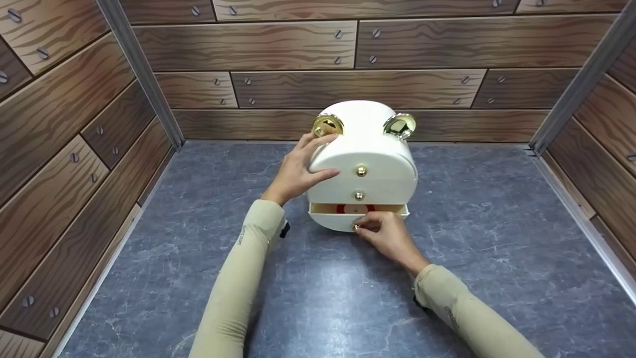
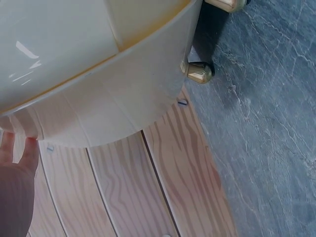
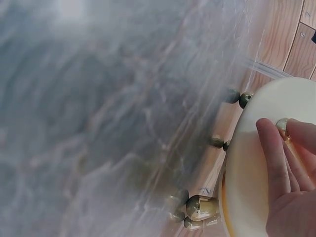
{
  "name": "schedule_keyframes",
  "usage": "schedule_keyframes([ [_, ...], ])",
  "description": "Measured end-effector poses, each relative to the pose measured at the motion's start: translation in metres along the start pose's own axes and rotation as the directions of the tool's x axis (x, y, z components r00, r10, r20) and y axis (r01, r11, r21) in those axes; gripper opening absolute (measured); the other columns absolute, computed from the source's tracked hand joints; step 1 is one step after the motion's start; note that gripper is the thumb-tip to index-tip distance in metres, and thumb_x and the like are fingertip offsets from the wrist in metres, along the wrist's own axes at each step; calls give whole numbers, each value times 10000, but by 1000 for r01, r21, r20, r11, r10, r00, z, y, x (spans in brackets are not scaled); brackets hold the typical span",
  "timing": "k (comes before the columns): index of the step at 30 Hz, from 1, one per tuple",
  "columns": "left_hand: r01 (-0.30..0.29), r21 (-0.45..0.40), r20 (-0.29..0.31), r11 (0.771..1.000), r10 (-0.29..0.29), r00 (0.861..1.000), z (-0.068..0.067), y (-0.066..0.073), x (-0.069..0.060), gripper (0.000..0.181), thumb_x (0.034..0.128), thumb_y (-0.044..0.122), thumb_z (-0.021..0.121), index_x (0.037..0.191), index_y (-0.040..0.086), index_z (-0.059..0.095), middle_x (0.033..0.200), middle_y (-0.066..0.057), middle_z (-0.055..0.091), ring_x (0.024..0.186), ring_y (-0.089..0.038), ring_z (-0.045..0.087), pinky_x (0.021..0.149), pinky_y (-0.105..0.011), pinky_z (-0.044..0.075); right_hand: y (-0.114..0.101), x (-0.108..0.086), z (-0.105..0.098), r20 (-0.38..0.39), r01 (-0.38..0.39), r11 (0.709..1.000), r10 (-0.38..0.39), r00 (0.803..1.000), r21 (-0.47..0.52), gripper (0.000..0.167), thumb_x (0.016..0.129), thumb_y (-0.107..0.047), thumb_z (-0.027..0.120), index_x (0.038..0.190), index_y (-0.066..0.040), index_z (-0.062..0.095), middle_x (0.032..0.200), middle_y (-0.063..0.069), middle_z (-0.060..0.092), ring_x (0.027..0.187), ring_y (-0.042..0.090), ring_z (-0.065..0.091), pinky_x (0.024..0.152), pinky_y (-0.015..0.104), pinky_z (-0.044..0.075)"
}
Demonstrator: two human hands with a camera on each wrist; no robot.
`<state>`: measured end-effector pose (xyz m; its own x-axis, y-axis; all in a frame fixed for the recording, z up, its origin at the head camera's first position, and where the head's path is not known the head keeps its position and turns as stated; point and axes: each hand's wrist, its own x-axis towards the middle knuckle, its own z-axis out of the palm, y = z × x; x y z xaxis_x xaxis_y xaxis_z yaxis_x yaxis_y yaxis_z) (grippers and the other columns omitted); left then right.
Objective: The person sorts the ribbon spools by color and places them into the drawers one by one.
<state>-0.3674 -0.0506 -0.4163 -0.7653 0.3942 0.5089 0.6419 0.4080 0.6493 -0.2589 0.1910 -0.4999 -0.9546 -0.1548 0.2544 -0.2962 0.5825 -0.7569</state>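
Note:
A white rounded chest of drawers (image 1: 382, 186) with gold knobs and two gold ear-like pieces stands in the head view's middle. My left hand (image 1: 293, 174) rests against its upper left side, thumb over the front and fingers reaching toward the left gold ear (image 1: 327, 124). Fingertips of that hand (image 2: 22, 173) touch the white surface in the left wrist view. The bottom drawer (image 1: 325, 221) is partly pulled out, showing something red and white (image 1: 341, 209) inside, mostly hidden. My right hand (image 1: 390, 236) pinches this drawer's gold knob (image 3: 282, 126) between thumb and finger.
Two upper drawers with gold knobs (image 1: 361, 171) are closed. Small gold feet (image 2: 199, 72) carry the chest. Around it spreads a blue-grey marbled floor (image 1: 218, 199), bounded by wood-patterned walls (image 1: 293, 89) at the back and both sides.

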Motion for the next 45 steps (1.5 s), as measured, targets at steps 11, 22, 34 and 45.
schedule_keyframes([
  [11, -2, -12, -4, 1000, 2, 1000, -2, 0, 1, 739, 806, 528, 859, 1471, 448, 547, 1504, 81, 504, 1084, -185, 626, 888, -399, 547, 2, 5, 1, -3, 6, 1000, -6, 1000, 21, 117, 863, -43, 820, 964, -103, 823, 940, 23, 796, 843, 165, 757, 768, 260, 596],
  [22, -8, -5, 4, 1000, 8, 1000, -2, -1, 2, 735, 803, 542, 856, 1466, 462, 547, 1481, 91, 520, 1079, -183, 627, 890, -395, 547, 4, 8, 3, -11, 14, 998, -14, 1000, 58, 111, 865, -12, 803, 960, -70, 807, 938, 61, 791, 828, 182, 754, 756, 249, 600],
  [34, -11, -3, 3, 1000, 11, 1000, -2, -1, 2, 737, 801, 555, 853, 1466, 479, 542, 1468, 102, 527, 1098, -175, 622, 909, -402, 538, 3, 14, 4, -23, 11, 998, -10, 1000, 62, 92, 876, -6, 790, 952, -59, 791, 916, 59, 790, 803, 177, 743, 744, 241, 590],
  [45, -11, 22, 1, 1000, 11, 1000, -2, -1, 2, 735, 802, 569, 845, 1466, 474, 544, 1479, 93, 528, 1090, -185, 633, 909, -404, 544, 4, 18, 5, -36, 6, 999, -5, 999, 44, 105, 869, 4, 788, 961, -49, 786, 909, 67, 786, 785, 177, 739, 736, 251, 596],
])
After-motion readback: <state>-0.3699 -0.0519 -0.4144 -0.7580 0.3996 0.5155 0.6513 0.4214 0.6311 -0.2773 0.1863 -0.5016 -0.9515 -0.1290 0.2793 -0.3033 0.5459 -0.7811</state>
